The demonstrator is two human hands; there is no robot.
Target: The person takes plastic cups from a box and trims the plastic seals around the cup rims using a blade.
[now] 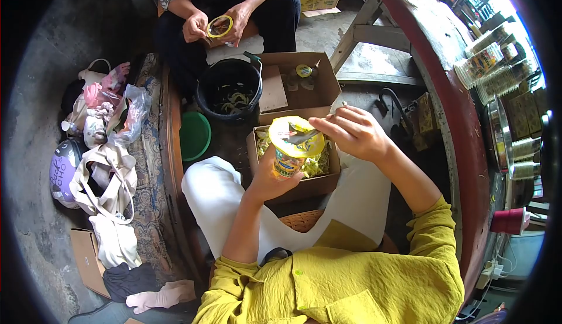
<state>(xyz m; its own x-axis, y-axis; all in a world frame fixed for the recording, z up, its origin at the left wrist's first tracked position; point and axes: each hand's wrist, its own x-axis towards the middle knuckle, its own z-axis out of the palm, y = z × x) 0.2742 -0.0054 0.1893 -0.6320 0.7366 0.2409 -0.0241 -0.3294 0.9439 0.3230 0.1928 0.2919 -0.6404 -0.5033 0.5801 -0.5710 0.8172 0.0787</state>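
Note:
My left hand (272, 177) is wrapped round a printed plastic cup (287, 163) with a yellow-rimmed lid (282, 129), held up over an open cardboard box (328, 181) of yellow pieces. A dark metal tool, perhaps scissors or a blade, lies across the lid (301, 137). Its near end is between the pinched fingers of my right hand (354, 129), at the right of the cup. What exactly the tool is cannot be made out.
Opposite, a person's hands (236, 18) hold a similar yellow-rimmed cup (220, 26). Between us stand a black bucket (229, 89) and another open box (328, 84). A green lid (195, 136) lies left; a red-edged table (436, 84) stands right, bearing stacked cups.

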